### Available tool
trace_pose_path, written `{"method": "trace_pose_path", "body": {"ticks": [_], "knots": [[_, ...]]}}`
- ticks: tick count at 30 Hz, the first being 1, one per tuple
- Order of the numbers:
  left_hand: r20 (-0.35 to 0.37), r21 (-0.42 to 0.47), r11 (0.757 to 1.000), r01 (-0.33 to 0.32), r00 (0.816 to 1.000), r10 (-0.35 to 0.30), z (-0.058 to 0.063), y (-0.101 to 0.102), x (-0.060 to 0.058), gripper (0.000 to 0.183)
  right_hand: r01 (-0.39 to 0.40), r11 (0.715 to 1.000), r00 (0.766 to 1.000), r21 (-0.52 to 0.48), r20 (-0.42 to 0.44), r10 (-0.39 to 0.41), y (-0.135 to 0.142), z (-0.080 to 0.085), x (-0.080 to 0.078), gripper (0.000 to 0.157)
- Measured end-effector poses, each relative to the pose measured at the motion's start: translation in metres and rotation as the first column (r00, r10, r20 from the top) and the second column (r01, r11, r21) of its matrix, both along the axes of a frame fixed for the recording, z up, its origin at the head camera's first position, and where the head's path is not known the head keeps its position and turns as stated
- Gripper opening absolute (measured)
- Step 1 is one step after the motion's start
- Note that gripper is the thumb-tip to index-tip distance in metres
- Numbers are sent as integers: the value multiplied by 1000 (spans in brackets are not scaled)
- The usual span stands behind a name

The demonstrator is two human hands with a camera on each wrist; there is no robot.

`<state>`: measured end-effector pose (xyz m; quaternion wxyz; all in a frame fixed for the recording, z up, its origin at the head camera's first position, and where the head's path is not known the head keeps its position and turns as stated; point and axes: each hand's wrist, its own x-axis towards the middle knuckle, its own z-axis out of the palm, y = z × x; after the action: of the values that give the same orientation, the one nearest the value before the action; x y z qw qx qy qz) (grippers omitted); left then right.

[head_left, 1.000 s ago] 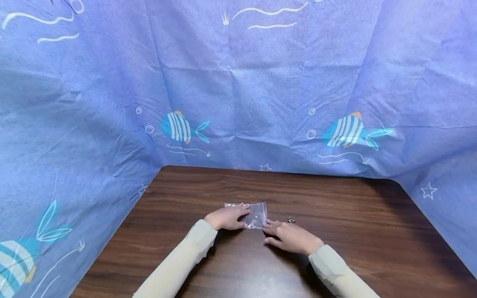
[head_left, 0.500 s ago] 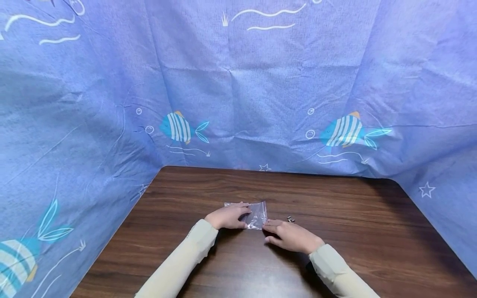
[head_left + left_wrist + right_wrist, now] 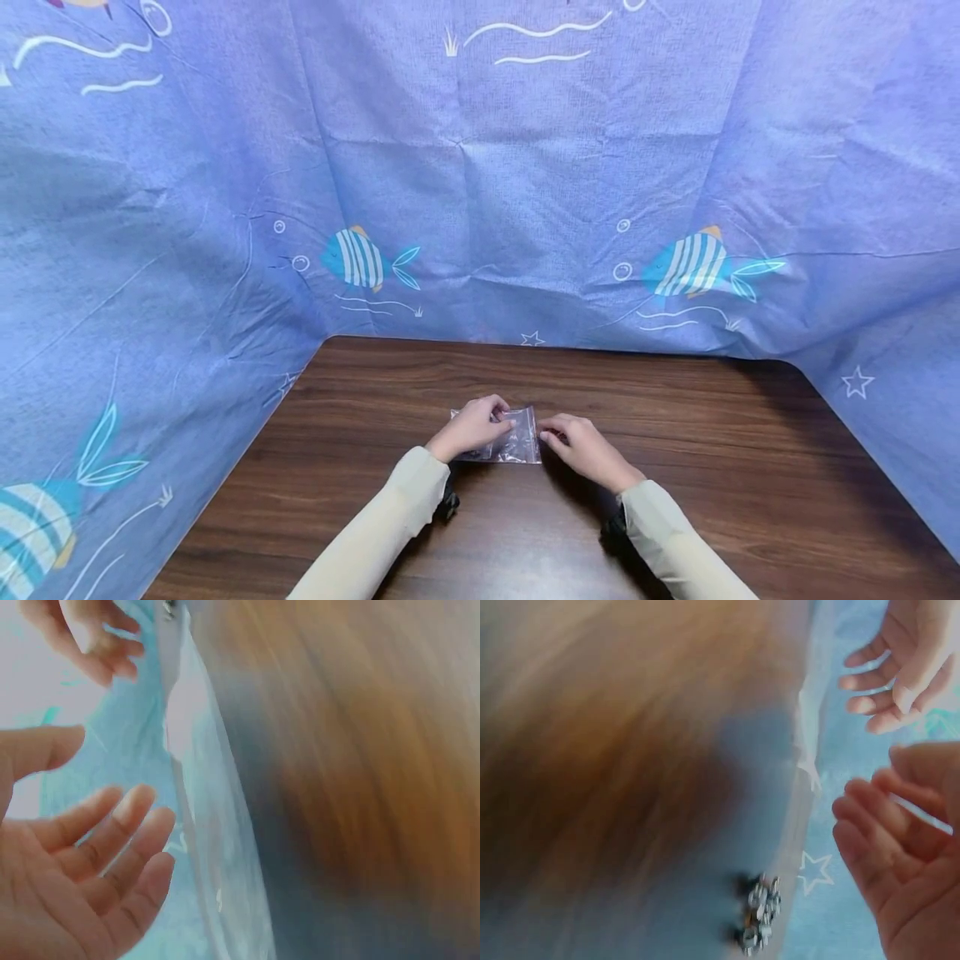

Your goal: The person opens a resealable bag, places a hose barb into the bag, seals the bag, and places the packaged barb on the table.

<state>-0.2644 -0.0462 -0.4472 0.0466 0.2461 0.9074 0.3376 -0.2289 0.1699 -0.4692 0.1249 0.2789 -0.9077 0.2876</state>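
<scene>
A clear zip-lock bag (image 3: 517, 446) lies flat on the dark wooden table, its zip edge toward the right. Above the left part of the bag hovers my left hand (image 3: 472, 427), fingers loosely bent and holding nothing; the left wrist view shows its palm (image 3: 67, 877) bare. My right hand (image 3: 588, 450) is raised just right of the zip edge, its fingers (image 3: 862, 825) curved and nothing between them. A small heap of shiny metal pieces (image 3: 759, 915) sits on the table, seen in the right wrist view; in the head view the right hand hides it.
The brown wood-grain table (image 3: 375, 375) has rounded far corners. Blue cloth (image 3: 525, 208) printed with fish and stars hangs behind it and along both sides. Dark wrist-worn devices (image 3: 613, 529) show under the sleeves.
Both hands have lifted off the bag, where their fingers lay flat, and their fingers have bent. The right hand moved slightly away from me and now covers the metal heap. The bag stayed put.
</scene>
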Motion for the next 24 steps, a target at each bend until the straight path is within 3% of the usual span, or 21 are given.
{"method": "trace_pose_path", "body": {"ticks": [5, 11, 18, 24], "knots": [[138, 169, 982, -85, 989, 62, -8, 11, 0, 35, 172, 979, 977, -112, 146, -155, -4, -2, -12, 19], [359, 327, 926, -188, 931, 63, -19, 20, 1, 37, 298, 944, 928, -143, 277, -250, -9, -4, -25, 16], [385, 368, 901, -231, 920, 78, -28, 22, 1, 37, 364, 914, 845, -182, 477, -242, -13, -7, -35, 16], [405, 394, 885, -247, 911, 75, -37, 19, 2, 35, 354, 905, 800, -237, 579, -161, -15, -11, -39, 20]]}}
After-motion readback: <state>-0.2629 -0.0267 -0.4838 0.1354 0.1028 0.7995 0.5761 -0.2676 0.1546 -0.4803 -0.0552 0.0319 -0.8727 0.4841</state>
